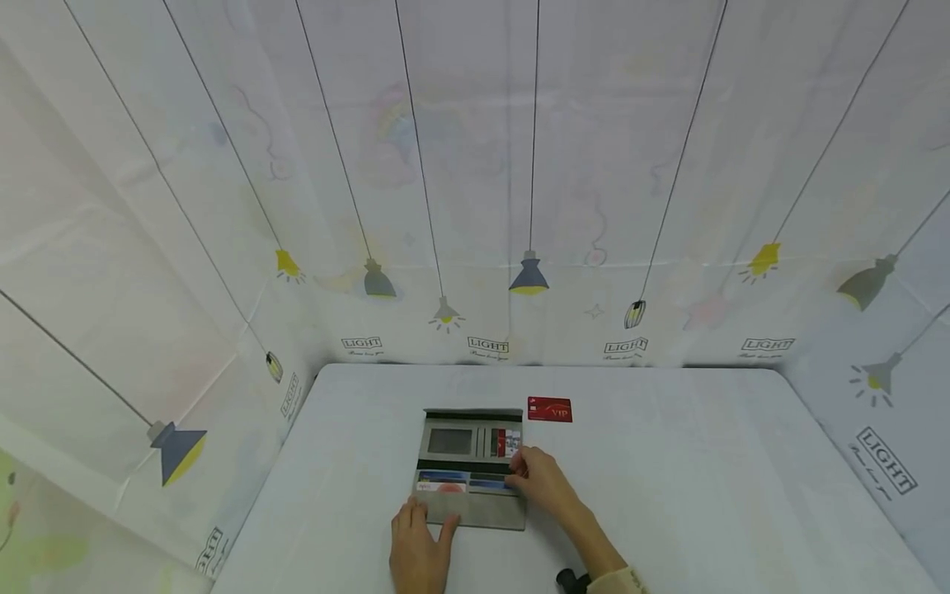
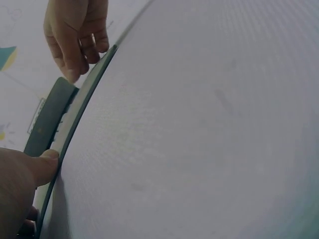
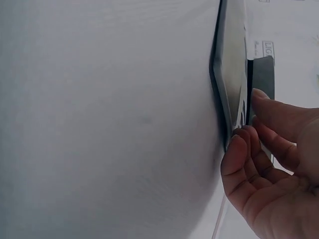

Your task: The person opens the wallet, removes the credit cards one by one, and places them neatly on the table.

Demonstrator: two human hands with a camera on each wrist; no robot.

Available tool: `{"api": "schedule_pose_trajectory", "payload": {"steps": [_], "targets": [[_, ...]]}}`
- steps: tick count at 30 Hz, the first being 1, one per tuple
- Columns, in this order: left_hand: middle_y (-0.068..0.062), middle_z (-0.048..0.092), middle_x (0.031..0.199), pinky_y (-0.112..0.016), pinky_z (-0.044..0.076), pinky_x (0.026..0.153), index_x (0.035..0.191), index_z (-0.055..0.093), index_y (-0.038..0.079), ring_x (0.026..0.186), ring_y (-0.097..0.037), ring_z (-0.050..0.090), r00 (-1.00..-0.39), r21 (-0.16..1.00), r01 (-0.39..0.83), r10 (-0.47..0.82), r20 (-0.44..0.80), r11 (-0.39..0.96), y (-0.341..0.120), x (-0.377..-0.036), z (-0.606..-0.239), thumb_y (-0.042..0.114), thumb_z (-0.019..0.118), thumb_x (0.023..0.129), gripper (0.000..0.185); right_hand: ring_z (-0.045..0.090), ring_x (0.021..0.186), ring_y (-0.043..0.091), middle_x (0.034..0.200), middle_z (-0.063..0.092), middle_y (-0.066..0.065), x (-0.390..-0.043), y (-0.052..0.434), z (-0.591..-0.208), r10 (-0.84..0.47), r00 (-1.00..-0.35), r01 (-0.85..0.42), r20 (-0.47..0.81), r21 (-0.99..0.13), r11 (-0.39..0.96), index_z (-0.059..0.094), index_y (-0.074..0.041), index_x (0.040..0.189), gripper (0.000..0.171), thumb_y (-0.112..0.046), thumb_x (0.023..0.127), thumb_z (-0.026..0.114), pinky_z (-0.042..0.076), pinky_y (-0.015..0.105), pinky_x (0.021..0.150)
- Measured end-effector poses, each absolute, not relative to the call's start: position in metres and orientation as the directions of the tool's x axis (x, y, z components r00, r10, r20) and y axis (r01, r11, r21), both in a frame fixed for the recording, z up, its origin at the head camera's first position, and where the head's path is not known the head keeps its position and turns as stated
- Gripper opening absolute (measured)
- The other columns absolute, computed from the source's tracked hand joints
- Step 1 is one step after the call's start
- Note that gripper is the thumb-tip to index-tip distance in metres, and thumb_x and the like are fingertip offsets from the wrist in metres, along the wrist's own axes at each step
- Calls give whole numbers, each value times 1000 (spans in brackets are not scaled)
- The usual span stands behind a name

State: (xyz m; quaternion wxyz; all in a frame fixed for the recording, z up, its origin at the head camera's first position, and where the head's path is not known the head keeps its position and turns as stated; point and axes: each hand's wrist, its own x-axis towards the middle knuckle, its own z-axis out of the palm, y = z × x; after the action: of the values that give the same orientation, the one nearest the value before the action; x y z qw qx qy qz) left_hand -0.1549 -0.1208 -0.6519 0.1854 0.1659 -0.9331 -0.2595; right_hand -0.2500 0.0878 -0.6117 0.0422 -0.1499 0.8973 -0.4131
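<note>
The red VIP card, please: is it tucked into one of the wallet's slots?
No: the red VIP card lies on the table, beyond the open wallet's far right corner.

The supporting surface is a white table point(image 1: 705, 478) with rounded far corners, seen from above in the head view. Two items lie directly on it. A grey wallet point(image 1: 472, 467) lies opened flat near the front centre, its card slots facing up and several cards seated in them. A red card point(image 1: 550, 409) marked "VIP" lies flat just beyond the wallet's far right corner, close to it but not touching.
</note>
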Motion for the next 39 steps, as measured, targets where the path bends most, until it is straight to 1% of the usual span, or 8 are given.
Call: {"api": "schedule_pose_trajectory", "payload": {"steps": [7, 13, 20, 25, 29, 39], "targets": [[-20, 63, 125, -49, 55, 95, 108, 67, -2, 117, -36, 58, -872, 547, -211, -408, 269, 810, -121, -153, -653, 45, 86, 74, 61, 46, 72, 11, 79, 53, 0, -248, 84, -620, -320, -947, -246, 26, -701, 669, 63, -8, 88, 14, -8, 85, 77, 40, 20, 58], [-19, 63, 125, -49, 56, 95, 107, 68, -2, 117, -35, 58, -870, 544, -208, -409, 277, 813, -120, -154, -654, 46, 86, 74, 61, 46, 72, 10, 79, 53, 0, -245, 82, -620, -333, -942, -266, 33, -678, 685, 64, -9, 83, 13, -8, 85, 77, 40, 20, 57], [-20, 62, 127, -50, 54, 97, 105, 67, -1, 119, -35, 57, -874, 544, -221, -411, 257, 810, -121, -155, -656, 46, 86, 74, 59, 47, 70, 9, 78, 54, -1, -243, 81, -621, -357, -933, -289, 38, -669, 685, 64, -9, 85, 12, -9, 87, 76, 41, 20, 57], [-20, 62, 129, -50, 53, 99, 105, 67, 0, 121, -35, 56, -879, 545, -235, -415, 234, 805, -121, -155, -654, 46, 85, 75, 59, 47, 71, 8, 79, 54, -2, -242, 79, -619, -357, -933, -293, 38, -654, 697, 64, -11, 82, 14, -8, 86, 77, 42, 20, 58], [-20, 61, 130, -50, 53, 99, 105, 67, 0, 121, -35, 56, -881, 543, -246, -418, 219, 803, -121, -156, -653, 47, 85, 75, 59, 48, 71, 8, 80, 56, -2, -242, 78, -616, -370, -929, -295, 25, -653, 697, 65, -12, 82, 13, -7, 87, 75, 43, 20, 58], [-20, 61, 129, -50, 54, 98, 105, 67, 0, 121, -35, 56, -878, 543, -236, -416, 236, 806, -121, -156, -655, 47, 85, 75, 59, 49, 74, 10, 82, 55, -1, -242, 76, -615, -384, -923, -296, -3, -632, 717, 64, -12, 84, 12, -8, 90, 73, 44, 22, 61]]}}
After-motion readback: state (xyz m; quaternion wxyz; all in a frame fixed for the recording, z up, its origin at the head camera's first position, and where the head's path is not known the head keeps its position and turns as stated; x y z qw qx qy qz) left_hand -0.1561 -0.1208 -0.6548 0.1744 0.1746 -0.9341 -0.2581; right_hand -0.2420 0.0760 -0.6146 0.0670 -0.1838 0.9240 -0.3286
